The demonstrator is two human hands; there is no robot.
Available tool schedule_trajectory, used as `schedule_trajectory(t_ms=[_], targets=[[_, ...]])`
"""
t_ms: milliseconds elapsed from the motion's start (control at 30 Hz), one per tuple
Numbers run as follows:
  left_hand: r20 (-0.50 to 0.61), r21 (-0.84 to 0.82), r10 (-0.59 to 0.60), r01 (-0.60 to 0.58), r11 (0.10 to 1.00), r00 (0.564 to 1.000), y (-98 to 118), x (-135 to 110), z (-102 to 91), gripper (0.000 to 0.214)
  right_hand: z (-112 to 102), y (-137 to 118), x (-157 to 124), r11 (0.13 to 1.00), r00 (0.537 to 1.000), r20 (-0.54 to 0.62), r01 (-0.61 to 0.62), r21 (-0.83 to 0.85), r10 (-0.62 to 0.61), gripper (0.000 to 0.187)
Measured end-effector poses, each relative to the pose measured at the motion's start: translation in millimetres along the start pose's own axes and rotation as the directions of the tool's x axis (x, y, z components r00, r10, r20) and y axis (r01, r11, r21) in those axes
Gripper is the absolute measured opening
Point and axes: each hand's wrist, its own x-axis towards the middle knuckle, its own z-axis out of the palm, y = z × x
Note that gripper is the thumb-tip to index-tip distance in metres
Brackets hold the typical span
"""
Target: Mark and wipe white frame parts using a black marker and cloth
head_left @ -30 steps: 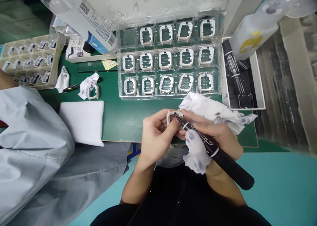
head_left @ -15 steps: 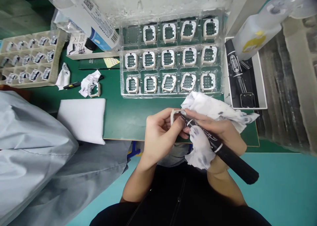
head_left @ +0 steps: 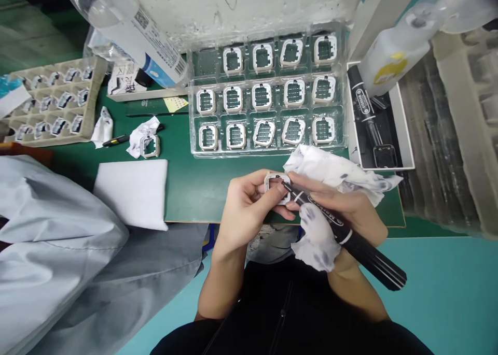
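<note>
My left hand (head_left: 245,210) pinches a small white square frame (head_left: 274,181) above the near edge of the green mat (head_left: 194,179). My right hand (head_left: 346,210) grips a black marker (head_left: 350,241) and an ink-stained white cloth (head_left: 334,173); the marker's tip touches the frame. Just beyond my hands lies a clear plastic tray (head_left: 268,93) with several white frames in its pockets.
A white pad (head_left: 134,192) lies left on the mat, with a loose frame (head_left: 150,145) and crumpled cloth behind it. A beige tray (head_left: 50,103) of small parts sits far left. A white box (head_left: 379,122) with markers is right. A co-worker's grey sleeve (head_left: 50,241) fills the lower left.
My hands have stayed together on the frame; the marker's tip has shifted a little along it. The view has drifted slightly.
</note>
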Motion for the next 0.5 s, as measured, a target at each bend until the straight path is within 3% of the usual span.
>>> schedule_trajectory(t_ms=[133,500], targets=[[0.027,-0.075,-0.041,0.043,0.996,0.999,1.6,1.0,-3.3,0.022,-2.5,-0.5,2.6,0.994,0.998,-0.009,-0.061,0.093,0.062,0.022],[-0.013,-0.069,-0.089,0.088,0.994,0.996,6.2,1.2,4.5,0.021,-0.5,-8.5,6.2,0.996,0.996,-0.007,-0.084,0.039,0.085,0.024]])
